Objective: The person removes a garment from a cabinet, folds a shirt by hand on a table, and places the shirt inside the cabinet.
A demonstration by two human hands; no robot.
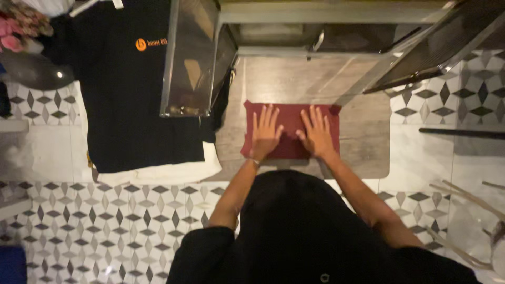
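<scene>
A folded dark red cloth (290, 114) lies flat on a grey wooden table (363, 142). My left hand (265, 132) rests palm down on the cloth's left half, fingers spread. Beside it, my right hand (316, 131) presses flat on the right half, fingers apart too. Neither hand grips anything. My black-sleeved arms reach in from the bottom of the view.
A black shirt (126, 94) lies spread over white cloth (173, 171) at the left. A shiny metal panel (188, 58) stands between it and the table. A dark open frame (436, 52) angles in at the top right. Patterned tile floor (94, 226) surrounds everything.
</scene>
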